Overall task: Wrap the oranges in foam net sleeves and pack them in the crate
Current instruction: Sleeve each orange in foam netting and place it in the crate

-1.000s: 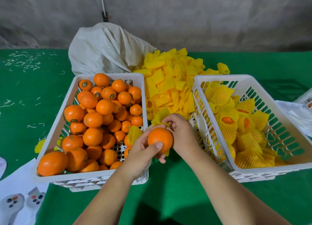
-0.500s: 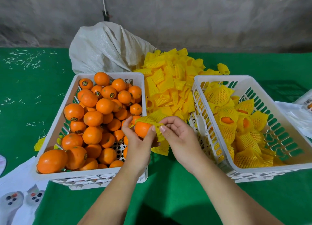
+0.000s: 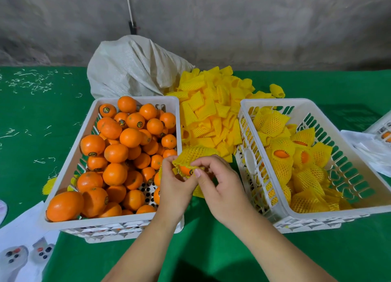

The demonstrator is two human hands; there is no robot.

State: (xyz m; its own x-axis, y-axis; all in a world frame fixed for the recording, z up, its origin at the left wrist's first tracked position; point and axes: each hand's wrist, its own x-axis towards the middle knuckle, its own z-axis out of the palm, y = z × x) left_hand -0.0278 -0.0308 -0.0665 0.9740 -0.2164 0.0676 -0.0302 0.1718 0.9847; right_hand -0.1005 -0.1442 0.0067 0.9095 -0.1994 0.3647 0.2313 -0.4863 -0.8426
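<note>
Between the two crates I hold one orange inside a yellow foam net sleeve that covers most of it. My left hand grips the sleeve's left edge and my right hand pinches its right edge over the fruit. The left white crate is full of bare oranges. The right white crate holds several wrapped oranges. A loose pile of yellow sleeves lies between and behind the crates.
A crumpled white woven sack sits behind the left crate. White paper with controller pictures lies at the front left, more white packaging at the far right. Green cloth covers the table; a grey wall stands behind.
The sleeve has been pulled down over the orange, from barely on to covering most of it. Both hands shifted slightly left and up with the fruit.
</note>
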